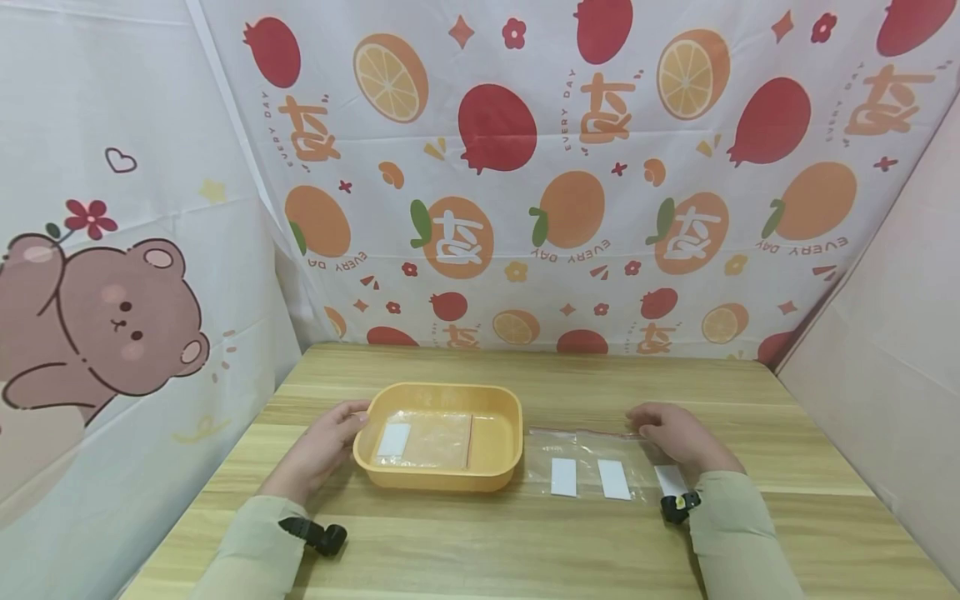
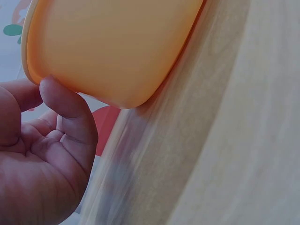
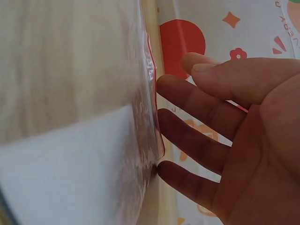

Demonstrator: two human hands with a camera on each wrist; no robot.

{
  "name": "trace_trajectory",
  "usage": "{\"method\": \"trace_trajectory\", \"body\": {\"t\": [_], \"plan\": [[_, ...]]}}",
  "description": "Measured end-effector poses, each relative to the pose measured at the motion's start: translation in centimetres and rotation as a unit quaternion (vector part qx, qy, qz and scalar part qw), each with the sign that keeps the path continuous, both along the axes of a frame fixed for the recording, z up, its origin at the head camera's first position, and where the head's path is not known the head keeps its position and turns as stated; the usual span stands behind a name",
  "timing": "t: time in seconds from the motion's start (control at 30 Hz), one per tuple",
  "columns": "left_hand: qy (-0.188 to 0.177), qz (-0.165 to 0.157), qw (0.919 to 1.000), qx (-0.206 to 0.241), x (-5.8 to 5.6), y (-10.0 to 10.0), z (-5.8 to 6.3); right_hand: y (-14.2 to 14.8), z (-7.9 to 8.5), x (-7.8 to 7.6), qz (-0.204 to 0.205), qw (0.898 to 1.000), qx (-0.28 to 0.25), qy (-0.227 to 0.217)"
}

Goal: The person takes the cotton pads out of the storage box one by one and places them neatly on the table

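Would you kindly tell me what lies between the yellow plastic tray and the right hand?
The head view shows clear zip bags with white labels lying on the wooden table between the tray and right hand.

The left hand [image 1: 322,446] is placed at the left end of the yellow tray [image 1: 435,481], its rim pinched by thumb and bent fingers [image 2: 70,110]. The right hand [image 1: 675,433] is held right of the tray, its fingers [image 3: 194,136] loosely spread. Both forearms [image 1: 255,542] are angled inward.
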State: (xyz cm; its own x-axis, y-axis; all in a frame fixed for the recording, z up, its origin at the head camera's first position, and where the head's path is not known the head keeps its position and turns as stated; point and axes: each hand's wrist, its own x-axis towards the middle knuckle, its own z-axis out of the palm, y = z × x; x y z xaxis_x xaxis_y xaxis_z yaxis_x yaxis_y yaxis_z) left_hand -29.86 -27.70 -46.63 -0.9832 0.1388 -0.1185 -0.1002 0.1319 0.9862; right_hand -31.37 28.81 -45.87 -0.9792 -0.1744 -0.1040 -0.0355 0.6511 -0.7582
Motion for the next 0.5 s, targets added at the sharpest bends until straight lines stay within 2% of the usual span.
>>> {"method": "trace_trajectory", "body": {"t": [0.17,0.33,0.5], "plan": [[0.003,-0.001,1.0000,-0.006,0.10,0.05,0.01,0.05,0.28,-0.01,0.014,0.999,0.041,0.024],[0.001,0.004,0.9999,-0.011,0.13,0.18,0.22,0.25,0.44,0.01,0.013,0.997,0.066,0.027],[0.001,0.001,0.9999,-0.013,0.17,0.25,0.45,0.86,0.60,0.11,0.028,0.993,0.104,0.053]]}}
